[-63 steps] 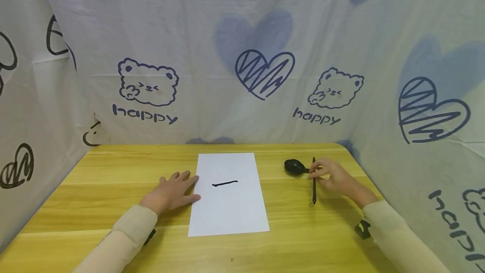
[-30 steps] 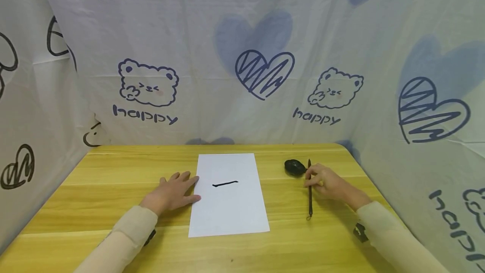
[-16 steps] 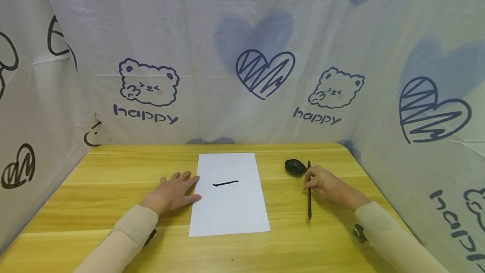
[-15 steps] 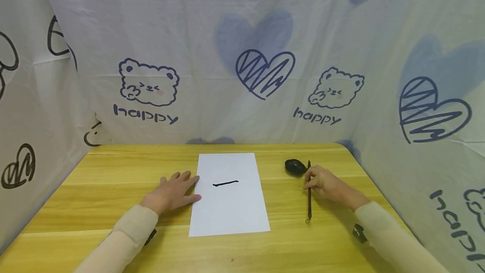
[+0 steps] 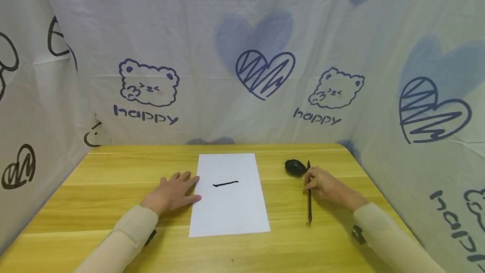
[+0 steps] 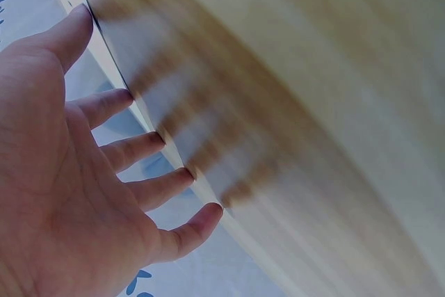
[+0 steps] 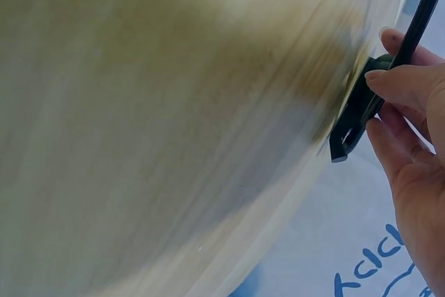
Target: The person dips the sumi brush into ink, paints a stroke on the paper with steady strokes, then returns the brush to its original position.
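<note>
A sheet of white paper (image 5: pixel 231 214) lies on the wooden table, bearing one short black stroke (image 5: pixel 225 183). My left hand (image 5: pixel 170 193) rests beside it with fingers spread, thumb and fingertips at its left edge. In the left wrist view the left hand (image 6: pixel 76 165) shows its palm, fingertips down on the surface. On the right, my right hand (image 5: pixel 323 184) pinches a dark writing brush (image 5: pixel 309 205), pointed tip away from me and hanging loop towards me. Just left of the tip lies a black spoon (image 5: pixel 294 167); its slotted handle (image 7: pixel 354 113) runs under the right hand (image 7: pixel 417 109).
The yellow wooden table (image 5: pixel 242 254) ends at a back edge against a white curtain (image 5: pixel 212 96) printed with hearts and bears. More curtain hangs close on both sides. Dark wrist cameras sit under both sleeves.
The right hand has shifted slightly left and towards me with the brush, whose loop end now sits nearer the front. The left hand, paper and spoon have stayed put.
</note>
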{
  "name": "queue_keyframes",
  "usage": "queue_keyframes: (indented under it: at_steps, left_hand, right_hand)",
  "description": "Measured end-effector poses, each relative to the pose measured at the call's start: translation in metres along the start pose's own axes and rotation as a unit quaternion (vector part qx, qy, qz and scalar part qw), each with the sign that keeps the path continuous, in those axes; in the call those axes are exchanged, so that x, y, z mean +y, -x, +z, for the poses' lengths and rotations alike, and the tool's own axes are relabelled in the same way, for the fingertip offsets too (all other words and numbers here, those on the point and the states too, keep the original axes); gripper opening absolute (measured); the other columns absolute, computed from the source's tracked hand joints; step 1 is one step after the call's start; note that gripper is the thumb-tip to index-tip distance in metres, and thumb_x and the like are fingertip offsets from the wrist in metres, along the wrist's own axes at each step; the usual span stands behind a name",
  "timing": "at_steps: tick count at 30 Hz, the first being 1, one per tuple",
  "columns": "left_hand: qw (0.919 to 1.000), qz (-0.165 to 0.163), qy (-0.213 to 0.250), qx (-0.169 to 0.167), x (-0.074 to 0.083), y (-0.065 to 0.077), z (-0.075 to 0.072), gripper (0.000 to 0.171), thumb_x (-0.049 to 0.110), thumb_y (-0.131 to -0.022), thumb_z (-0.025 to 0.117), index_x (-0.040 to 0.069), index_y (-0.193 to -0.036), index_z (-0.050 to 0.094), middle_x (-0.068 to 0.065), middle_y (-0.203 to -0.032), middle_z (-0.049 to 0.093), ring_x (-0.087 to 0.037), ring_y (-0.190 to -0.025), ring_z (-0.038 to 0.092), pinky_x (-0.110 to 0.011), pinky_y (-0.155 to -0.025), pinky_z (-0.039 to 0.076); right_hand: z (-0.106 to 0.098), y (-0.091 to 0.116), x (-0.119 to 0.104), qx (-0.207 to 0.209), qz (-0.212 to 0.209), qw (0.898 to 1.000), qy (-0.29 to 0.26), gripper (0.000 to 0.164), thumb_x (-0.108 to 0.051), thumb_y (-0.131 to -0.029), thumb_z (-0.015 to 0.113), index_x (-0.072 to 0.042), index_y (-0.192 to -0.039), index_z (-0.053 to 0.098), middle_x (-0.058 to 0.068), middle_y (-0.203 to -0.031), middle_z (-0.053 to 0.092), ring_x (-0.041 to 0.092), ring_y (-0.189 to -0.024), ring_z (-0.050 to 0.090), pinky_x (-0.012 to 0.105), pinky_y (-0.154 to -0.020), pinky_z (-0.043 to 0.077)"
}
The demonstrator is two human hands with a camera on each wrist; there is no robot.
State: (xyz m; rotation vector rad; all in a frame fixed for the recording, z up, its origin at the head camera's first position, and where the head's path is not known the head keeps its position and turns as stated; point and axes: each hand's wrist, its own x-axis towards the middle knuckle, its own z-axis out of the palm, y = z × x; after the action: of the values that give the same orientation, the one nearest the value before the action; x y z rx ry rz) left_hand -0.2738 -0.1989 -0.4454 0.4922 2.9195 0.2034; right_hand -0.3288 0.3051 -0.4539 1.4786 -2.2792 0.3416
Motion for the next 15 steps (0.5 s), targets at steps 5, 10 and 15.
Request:
queue_keyframes:
  at_steps: [5,10,15]
  left_hand:
    - [1.0000,-0.001,0.000,-0.002,-0.0010,-0.0006,0.0011,0.077,0.062,-0.099,0.056,0.013,-0.157,0.044,-0.024,-0.163,0.037,-0.055,-0.148,0.036,-0.084,-0.109,0.024]
    - [1.0000,0.000,-0.001,-0.001,-0.0013,-0.0014,0.0009,0.077,0.062,-0.099,0.056,0.013,-0.157,0.043,-0.024,-0.163,0.037,-0.055,-0.147,0.036,-0.085,-0.108,0.024]
    - [1.0000,0.000,0.002,-0.003,-0.0012,-0.0005,0.0007,0.077,0.061,-0.099,0.056,0.013,-0.158,0.043,-0.024,-0.164,0.037,-0.055,-0.148,0.035,-0.085,-0.109,0.024]
  right_hand:
    - [-0.0001,0.0009,-0.0011,-0.012,0.023,1.000,-0.001,0.035,0.021,-0.066,0.078,-0.009,-0.083,0.084,0.012,-0.093,0.067,0.027,-0.088,0.060,0.043,-0.079,0.057]
    - [-0.0007,0.0025,-0.0018,-0.025,0.040,0.999,-0.003,0.034,0.019,-0.069,0.077,-0.009,-0.085,0.085,0.011,-0.095,0.066,0.026,-0.089,0.060,0.042,-0.080,0.056]
    - [-0.0022,0.0022,-0.0031,-0.033,0.050,0.998,-0.008,0.032,0.019,-0.073,0.076,-0.009,-0.086,0.085,0.011,-0.097,0.066,0.027,-0.090,0.060,0.043,-0.080,0.056]
